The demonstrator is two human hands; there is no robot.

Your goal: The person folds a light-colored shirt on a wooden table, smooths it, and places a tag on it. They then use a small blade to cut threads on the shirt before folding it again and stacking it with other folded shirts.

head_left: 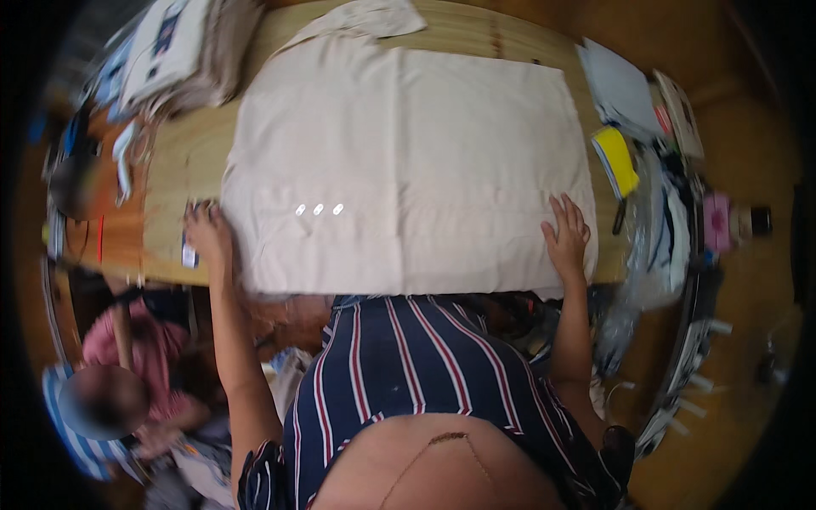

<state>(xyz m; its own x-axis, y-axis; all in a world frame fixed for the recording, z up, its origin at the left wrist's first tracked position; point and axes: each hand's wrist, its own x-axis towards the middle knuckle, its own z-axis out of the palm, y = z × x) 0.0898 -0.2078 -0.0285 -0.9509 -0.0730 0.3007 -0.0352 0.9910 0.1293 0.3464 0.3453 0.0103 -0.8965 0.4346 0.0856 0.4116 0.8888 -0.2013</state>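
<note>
A large cream cloth [340,136] lies spread over the wooden table, with a crease down its middle and three small white marks on its left half. Beyond its far left edge, more cream fabric [365,19] lies bunched. My left hand [208,231] rests at the cloth's left edge with bent, parted fingers, over a small dark-and-white card [189,253]. Part of that card is hidden by the hand; whether the fingers grip it is unclear. On the cloth's right side, near the edge, my right hand [567,236] lies flat and open with its fingers spread.
Folded fabric stacks [183,55] stand at the far left. White folded pieces [625,89], a yellow item [615,161] and clear plastic wrapping [642,255] lie along the right. A white strip-like item [125,161] is at left. Another person in pink [161,340] is at lower left.
</note>
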